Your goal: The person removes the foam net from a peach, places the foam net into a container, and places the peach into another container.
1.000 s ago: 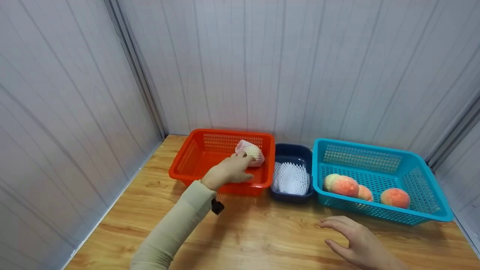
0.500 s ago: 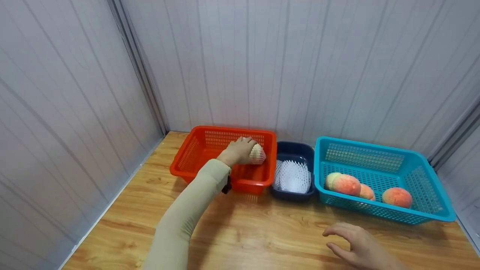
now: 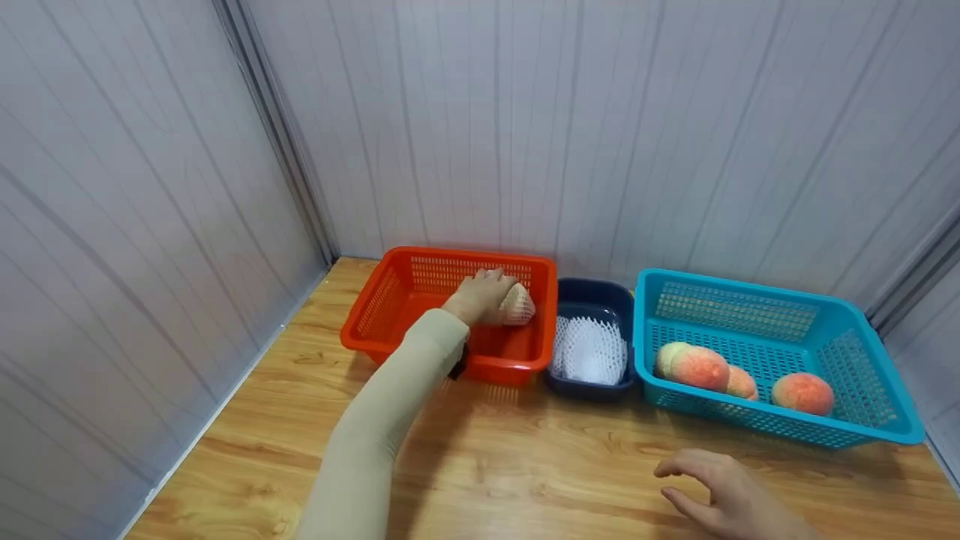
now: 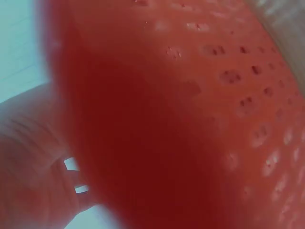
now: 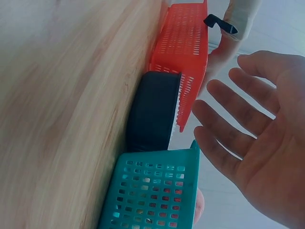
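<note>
In the head view my left hand reaches over the front rim into the red basket. Its fingers curve over a pale peach in a white foam net at the basket's right side, gripping it and hiding its left part. The left wrist view is mostly filled by the blurred red basket wall, and the peach does not show there. My right hand hovers near the table's front, fingers loosely bent, with nothing in it. The right wrist view shows its palm and spread fingers.
A dark blue tub with white foam nets stands right of the red basket. Beyond it, a turquoise basket holds several peaches. All stand on a wooden table before pale wall panels.
My left hand has moved forward and slightly right, from above the netted peach to closing around it. The right hand has stayed nearly in place.
</note>
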The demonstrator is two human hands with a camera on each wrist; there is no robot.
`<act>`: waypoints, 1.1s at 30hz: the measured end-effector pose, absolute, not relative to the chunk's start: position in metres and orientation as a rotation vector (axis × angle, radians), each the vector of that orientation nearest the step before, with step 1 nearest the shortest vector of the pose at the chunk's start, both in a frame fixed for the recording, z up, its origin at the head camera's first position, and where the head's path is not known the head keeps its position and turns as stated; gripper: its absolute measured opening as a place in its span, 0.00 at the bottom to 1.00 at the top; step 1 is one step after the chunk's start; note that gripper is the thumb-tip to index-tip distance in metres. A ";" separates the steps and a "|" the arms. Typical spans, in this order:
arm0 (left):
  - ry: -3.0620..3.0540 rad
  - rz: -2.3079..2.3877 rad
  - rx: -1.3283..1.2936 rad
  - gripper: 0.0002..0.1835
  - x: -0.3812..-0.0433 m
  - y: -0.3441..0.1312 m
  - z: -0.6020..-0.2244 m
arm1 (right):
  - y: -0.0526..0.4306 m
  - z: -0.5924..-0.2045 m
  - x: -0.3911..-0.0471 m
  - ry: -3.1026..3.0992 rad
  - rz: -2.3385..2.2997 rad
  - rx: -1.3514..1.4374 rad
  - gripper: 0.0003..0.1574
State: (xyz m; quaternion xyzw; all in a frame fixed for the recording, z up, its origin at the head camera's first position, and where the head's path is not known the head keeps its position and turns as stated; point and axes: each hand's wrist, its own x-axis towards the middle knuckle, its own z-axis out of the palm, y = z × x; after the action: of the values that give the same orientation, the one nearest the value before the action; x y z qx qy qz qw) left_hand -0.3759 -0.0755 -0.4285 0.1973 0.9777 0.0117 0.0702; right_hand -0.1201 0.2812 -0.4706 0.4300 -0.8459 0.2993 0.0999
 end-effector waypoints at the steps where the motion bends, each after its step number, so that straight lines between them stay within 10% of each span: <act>1: 2.938 0.028 0.588 0.41 -0.377 -0.074 -0.427 | 0.281 -0.471 -0.121 -2.495 0.888 1.285 0.17; 33: 2.855 0.239 0.212 0.42 -0.355 -0.069 -0.428 | 0.277 -0.472 -0.111 -2.751 0.992 1.250 0.07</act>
State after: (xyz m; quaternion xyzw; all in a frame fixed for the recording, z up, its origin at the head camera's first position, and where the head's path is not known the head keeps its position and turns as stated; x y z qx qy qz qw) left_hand -0.3546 -0.0692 -0.4276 0.0730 0.9848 0.0824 0.1340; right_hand -0.1107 0.2773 -0.4717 0.3929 -0.8648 0.3119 -0.0194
